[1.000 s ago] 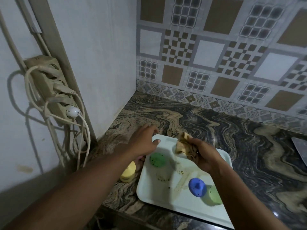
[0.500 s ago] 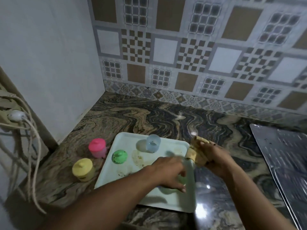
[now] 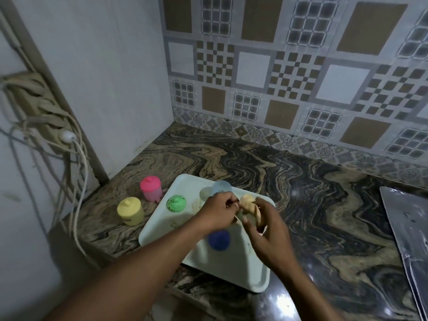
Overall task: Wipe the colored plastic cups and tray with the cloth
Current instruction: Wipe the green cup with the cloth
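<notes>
My right hand [image 3: 269,235] grips the cloth [image 3: 248,204] above the tray [image 3: 159,228] on the counter [image 3: 324,200]. My left hand [image 3: 216,213] curls against the cloth, but I cannot tell what it holds. The blue cup [image 3: 218,240] and green cup [image 3: 176,203] stand on the tray, the pink cup [image 3: 151,188] and yellow cup [image 3: 130,210] beside it.

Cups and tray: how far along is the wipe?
Likely done: pink cup and yellow cup stand off the tray on the counter. In hand: left hand and right hand both grip the cloth above the tray. Left: green cup, pale blue cup, dark blue cup, and the speckled tray.
</notes>
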A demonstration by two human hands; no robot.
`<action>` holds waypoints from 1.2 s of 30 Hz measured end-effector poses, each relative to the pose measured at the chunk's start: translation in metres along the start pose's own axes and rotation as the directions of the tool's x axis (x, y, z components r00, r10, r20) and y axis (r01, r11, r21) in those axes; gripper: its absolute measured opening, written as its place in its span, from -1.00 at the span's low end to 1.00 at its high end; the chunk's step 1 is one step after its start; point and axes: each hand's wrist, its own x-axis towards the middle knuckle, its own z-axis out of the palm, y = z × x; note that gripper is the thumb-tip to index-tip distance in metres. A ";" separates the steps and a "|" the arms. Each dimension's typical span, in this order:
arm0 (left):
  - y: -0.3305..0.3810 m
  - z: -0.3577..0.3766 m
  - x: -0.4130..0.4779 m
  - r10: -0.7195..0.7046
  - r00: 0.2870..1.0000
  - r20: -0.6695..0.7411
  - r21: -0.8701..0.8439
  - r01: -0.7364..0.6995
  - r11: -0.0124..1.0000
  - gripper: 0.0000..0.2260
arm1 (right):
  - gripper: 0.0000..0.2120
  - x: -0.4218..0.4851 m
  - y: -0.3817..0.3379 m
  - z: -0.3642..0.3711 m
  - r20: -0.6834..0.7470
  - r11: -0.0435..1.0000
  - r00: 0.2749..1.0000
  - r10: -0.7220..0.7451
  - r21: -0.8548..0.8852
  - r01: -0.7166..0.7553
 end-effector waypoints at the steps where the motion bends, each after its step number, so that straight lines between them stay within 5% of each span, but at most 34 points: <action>1: -0.001 -0.004 -0.002 -0.005 1.000 -0.030 -0.007 0.004 1.000 -0.85 | -0.77 -0.002 -0.001 0.005 0.025 1.000 0.999 -0.028 0.006 0.028; 5: -0.012 -0.015 -0.011 -0.028 0.999 -0.027 0.008 0.028 1.000 -0.83 | -0.70 0.001 0.010 0.015 0.030 0.991 0.998 0.055 0.118 -0.059; 9: -0.010 -0.014 -0.017 0.016 1.000 0.011 -0.007 -0.016 1.000 -0.79 | -0.97 0.011 0.011 0.022 0.022 0.998 0.999 0.046 0.038 -0.047; 13: 0.005 -0.020 -0.022 0.116 0.992 0.048 -0.057 -0.113 0.992 -0.82 | -0.82 0.025 0.001 0.014 0.161 0.945 0.965 0.206 0.224 -0.240; 16: 0.010 -0.024 -0.024 0.119 0.991 0.060 -0.122 -0.111 0.986 -0.82 | -0.64 0.040 -0.006 0.006 0.424 0.584 0.767 0.482 0.497 -0.642; 18: 0.010 -0.025 -0.023 0.091 0.996 0.024 -0.158 -0.086 0.984 -0.83 | -0.60 0.045 -0.008 0.001 0.554 0.356 0.680 0.481 0.586 -0.728; 19: 0.012 -0.024 -0.022 0.074 0.997 0.002 -0.179 -0.073 0.981 -0.84 | -0.59 0.047 -0.007 0.002 0.547 0.343 0.690 0.475 0.606 -0.717; 23: 0.033 -0.021 -0.015 0.004 0.996 -0.085 -0.212 -0.022 0.977 -0.75 | -0.66 0.048 0.003 0.015 0.102 0.796 0.937 0.334 0.501 -0.339; 26: 0.048 -0.022 -0.008 0.049 0.996 -0.076 -0.221 -0.065 0.973 -0.84 | -0.70 0.047 0.004 0.016 -0.018 0.885 0.981 0.194 0.435 -0.167; 28: 0.052 -0.023 -0.008 0.137 0.986 -0.091 -0.197 -0.153 0.968 -0.86 | -0.64 0.053 -0.007 0.007 0.135 0.697 0.917 0.376 0.610 -0.376; 30: 0.055 -0.024 -0.009 0.179 0.979 -0.102 -0.199 -0.196 0.960 -0.87 | -0.61 0.056 -0.020 0.000 0.447 0.330 0.761 0.471 0.710 -0.622; 32: 0.053 -0.025 -0.007 0.187 0.979 -0.086 -0.124 -0.196 0.973 -0.91 | -0.62 0.056 -0.023 0.000 0.504 0.197 0.711 0.490 0.731 -0.653; 34: 0.052 -0.030 -0.005 0.175 0.981 -0.082 0.014 -0.175 0.985 -0.91 | -0.64 0.057 -0.018 0.004 0.344 0.308 0.765 0.545 0.766 -0.564; 36: 0.054 -0.034 -0.005 0.143 0.986 -0.084 0.026 -0.142 0.990 -0.83 | -0.67 0.057 -0.013 0.005 0.042 0.616 0.890 0.455 0.707 -0.348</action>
